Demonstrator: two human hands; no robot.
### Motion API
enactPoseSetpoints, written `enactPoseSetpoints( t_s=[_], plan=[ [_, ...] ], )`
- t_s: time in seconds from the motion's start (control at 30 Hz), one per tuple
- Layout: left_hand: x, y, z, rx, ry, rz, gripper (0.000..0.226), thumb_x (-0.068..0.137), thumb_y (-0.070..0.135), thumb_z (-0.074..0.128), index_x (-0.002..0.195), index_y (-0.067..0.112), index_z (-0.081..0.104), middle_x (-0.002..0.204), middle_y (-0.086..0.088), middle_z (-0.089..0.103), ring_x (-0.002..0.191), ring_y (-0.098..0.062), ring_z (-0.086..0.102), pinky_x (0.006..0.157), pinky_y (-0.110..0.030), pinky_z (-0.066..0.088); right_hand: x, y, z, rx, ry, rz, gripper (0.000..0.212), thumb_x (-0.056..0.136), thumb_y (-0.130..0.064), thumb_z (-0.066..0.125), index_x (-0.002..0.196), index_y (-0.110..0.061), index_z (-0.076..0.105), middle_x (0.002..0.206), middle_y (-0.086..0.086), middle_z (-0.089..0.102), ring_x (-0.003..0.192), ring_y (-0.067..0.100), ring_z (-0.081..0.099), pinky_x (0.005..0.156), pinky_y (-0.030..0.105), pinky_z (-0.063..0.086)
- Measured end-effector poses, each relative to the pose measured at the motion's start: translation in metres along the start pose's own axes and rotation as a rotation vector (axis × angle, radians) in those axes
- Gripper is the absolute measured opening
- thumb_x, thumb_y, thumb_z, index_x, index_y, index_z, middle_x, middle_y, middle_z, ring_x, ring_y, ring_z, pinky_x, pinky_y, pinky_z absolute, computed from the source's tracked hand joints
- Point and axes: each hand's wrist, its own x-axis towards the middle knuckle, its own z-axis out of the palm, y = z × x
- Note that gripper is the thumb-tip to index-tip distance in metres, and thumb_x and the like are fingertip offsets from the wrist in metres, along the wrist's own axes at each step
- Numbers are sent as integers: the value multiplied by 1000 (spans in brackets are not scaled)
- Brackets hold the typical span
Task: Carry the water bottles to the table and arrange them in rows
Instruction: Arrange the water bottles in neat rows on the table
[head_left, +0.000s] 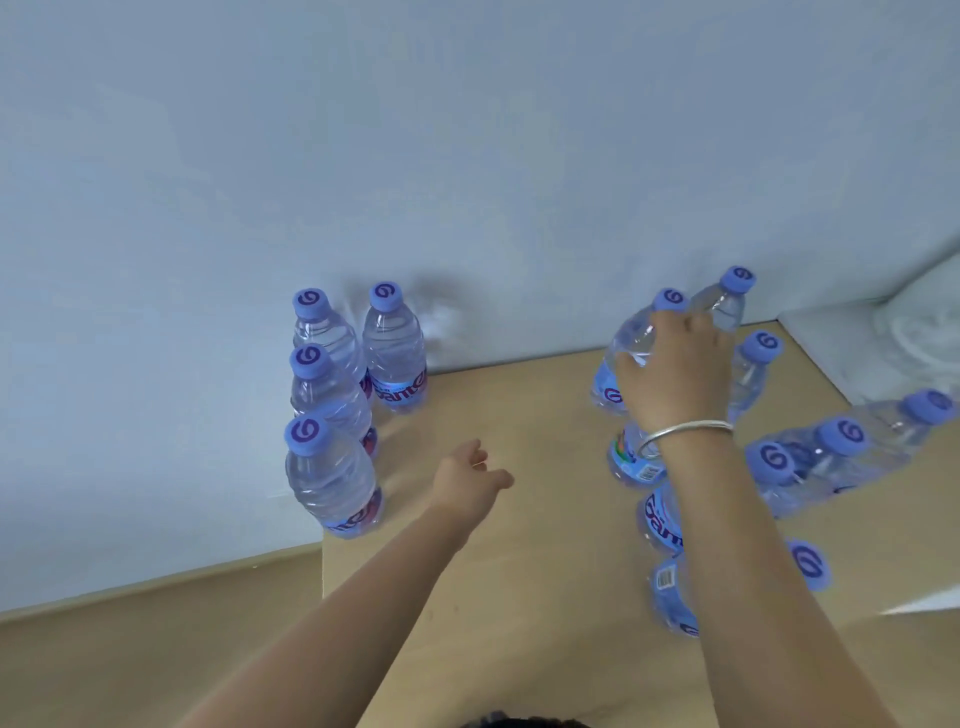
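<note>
Clear water bottles with blue caps stand on a light wooden table (519, 571). A column of three bottles (327, 405) lines the table's left edge, with one more bottle (394, 353) beside the far one. Several bottles (810, 457) crowd the right side, partly hidden by my right forearm. My right hand (675, 364) is closed around the upper part of a far bottle (631, 338) on the right. My left hand (470, 475) hovers over the bare middle of the table with fingers apart, holding nothing.
A pale blue-white wall runs behind the table. A white ledge (893, 343) sits at the far right corner. The wooden floor (130, 660) shows to the left of and below the table edge.
</note>
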Motion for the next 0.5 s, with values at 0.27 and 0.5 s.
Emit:
enactPoseSetpoints(
  t_s=[0.27,0.5],
  plan=[
    [-27,-11,2,186,-83,72,69,79,6,68,140,7,37,133,-7,50,118,-18,51,85,-23,38,-8,18,-2,52,-196,312,37,85,-4,54,120,-2,43,129,24,42,117,37,46,86,38,41],
    [-39,-12,-21,356,-139,160,72,78,7,70,141,11,36,137,-4,47,121,-16,48,81,-23,43,-26,-1,-2,151,-183,149,5,87,-8,50,89,-11,46,105,18,55,92,33,53,73,36,39]
  ],
)
